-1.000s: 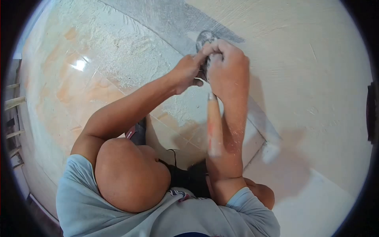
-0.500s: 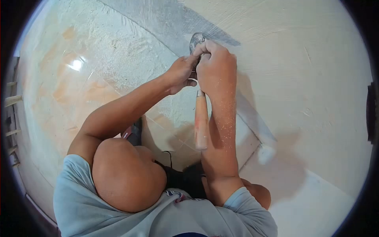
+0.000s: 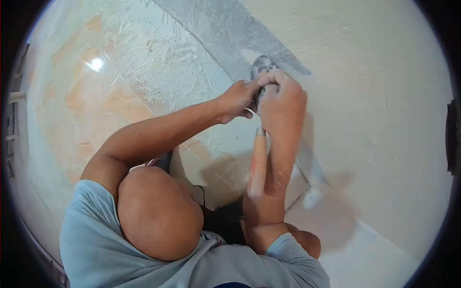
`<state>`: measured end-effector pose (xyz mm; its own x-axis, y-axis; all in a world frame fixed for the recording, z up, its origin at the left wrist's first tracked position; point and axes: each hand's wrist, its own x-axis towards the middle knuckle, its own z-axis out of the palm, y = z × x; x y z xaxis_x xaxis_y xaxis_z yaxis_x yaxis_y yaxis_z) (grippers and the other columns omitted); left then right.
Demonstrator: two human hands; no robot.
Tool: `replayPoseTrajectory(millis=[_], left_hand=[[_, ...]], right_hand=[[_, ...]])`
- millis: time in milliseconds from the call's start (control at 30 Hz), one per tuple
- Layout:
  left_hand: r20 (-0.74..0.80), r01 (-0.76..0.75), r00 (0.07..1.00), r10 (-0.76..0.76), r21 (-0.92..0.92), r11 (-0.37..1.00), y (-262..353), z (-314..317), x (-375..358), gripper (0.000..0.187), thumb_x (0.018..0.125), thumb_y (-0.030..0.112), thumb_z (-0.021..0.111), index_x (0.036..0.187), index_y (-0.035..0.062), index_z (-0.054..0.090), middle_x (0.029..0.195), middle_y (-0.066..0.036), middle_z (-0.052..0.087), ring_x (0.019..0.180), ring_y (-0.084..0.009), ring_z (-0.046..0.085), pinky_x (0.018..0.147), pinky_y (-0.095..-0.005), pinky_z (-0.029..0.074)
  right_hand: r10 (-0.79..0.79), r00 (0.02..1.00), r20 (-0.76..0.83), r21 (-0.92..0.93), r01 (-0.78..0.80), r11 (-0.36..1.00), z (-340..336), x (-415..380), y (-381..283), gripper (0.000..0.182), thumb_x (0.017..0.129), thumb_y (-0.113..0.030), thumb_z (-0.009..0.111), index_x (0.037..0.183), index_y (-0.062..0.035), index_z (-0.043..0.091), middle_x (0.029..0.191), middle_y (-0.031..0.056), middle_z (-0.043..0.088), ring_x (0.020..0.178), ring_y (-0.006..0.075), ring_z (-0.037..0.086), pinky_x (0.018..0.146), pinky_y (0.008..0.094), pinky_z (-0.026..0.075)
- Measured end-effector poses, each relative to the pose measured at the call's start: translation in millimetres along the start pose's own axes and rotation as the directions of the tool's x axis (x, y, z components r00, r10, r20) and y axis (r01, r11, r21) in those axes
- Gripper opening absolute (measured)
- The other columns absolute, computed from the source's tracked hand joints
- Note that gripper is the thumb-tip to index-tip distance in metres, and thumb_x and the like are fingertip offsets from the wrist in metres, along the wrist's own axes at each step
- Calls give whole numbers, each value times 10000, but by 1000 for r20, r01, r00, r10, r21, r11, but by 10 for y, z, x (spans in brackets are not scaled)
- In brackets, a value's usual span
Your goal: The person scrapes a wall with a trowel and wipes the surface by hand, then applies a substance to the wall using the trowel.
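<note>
A wooden-handled tool [image 3: 258, 165] that looks like a trowel points its handle back toward my body. Its dark, dust-marked metal blade [image 3: 263, 63] has a rounded end and lies against a grey strip [image 3: 225, 29] of the surface in front of me. My right hand [image 3: 283, 98] is closed round the blade, its knuckles dusted white. From the left side, my left hand [image 3: 237, 99] presses its fingers on the blade close to the right fingers, with one digit sticking out below. The hands hide the middle of the tool.
White powder and crumbs [image 3: 163, 62] cover the tiled floor [image 3: 103, 103] on the left. A pale plastered surface [image 3: 374, 105] with scratches spreads to the right. My bent knee [image 3: 158, 211] is below my left arm. A dark object [image 3: 451, 137] shows at the right edge.
Both hands and the tool have shifted right and slightly down in view. The surroundings have shifted too, as the camera has moved. The grip looks the same.
</note>
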<state>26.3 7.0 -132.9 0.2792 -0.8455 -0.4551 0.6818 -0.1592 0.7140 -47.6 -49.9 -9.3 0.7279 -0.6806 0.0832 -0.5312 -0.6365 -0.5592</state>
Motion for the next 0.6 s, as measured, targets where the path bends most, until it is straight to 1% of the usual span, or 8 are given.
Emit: replayPoseTrajectory(millis=[33,67,167,267,333,400,500,600], left_hand=[[-14,7,1000,-7,-22,1000,-11,-73,41,621,1007,694,485,1013,94,648,833,-15,640,683,-118,588,589,-305,471],[-28,17,999,-18,-44,999,-30,-147,77,607,1014,681,482,1030,98,649,848,-14,645,693,-116,589,600,-307,469],[-68,26,997,-31,-74,997,11,-244,74,565,1031,644,473,1063,108,650,869,-9,651,732,-118,595,626,-293,451],[-54,42,998,-44,-33,999,-49,-261,140,630,994,704,494,999,97,664,820,-11,635,717,-122,596,615,-297,450],[-81,21,996,-22,-15,1000,31,-118,33,683,963,753,512,893,90,658,760,-11,608,675,-126,581,581,-298,451],[-9,7,1000,-7,32,999,94,-11,-59,685,956,765,514,862,97,637,752,-10,597,646,-124,563,563,-294,455],[3,-3,1000,3,7,1000,51,22,-64,679,956,771,507,873,107,623,752,-8,586,629,-115,545,564,-292,463],[-23,-13,1000,12,-25,1000,-39,-93,55,682,960,780,484,925,115,630,765,-4,602,637,-111,555,588,-299,458]], right_hand=[[12,999,30,-16,-12,1000,85,67,6,212,854,-26,524,906,-28,729,879,219,731,840,392,729,801,443,557],[-33,999,21,22,33,999,228,132,86,170,863,-69,558,866,-64,728,850,249,714,872,463,692,803,532,539],[-20,998,59,-5,20,1000,423,244,107,157,853,-60,572,846,-65,729,860,243,724,877,463,698,818,540,544],[-40,999,35,75,37,996,364,223,144,172,849,-39,557,861,-55,727,873,242,726,880,450,704,822,524,550],[-6,1000,18,74,5,997,157,95,80,224,855,-13,517,911,-23,734,899,206,741,877,380,733,818,444,552],[-18,998,-53,141,26,990,42,-1,84,210,853,-8,514,901,-14,718,884,197,735,860,364,733,811,430,549],[-32,997,-72,95,38,995,17,-31,40,212,845,-2,506,890,-17,713,867,199,730,825,364,726,800,430,548],[-14,1000,-3,58,14,998,144,50,55,205,841,-30,518,880,-25,719,863,216,726,838,388,726,783,443,548]])
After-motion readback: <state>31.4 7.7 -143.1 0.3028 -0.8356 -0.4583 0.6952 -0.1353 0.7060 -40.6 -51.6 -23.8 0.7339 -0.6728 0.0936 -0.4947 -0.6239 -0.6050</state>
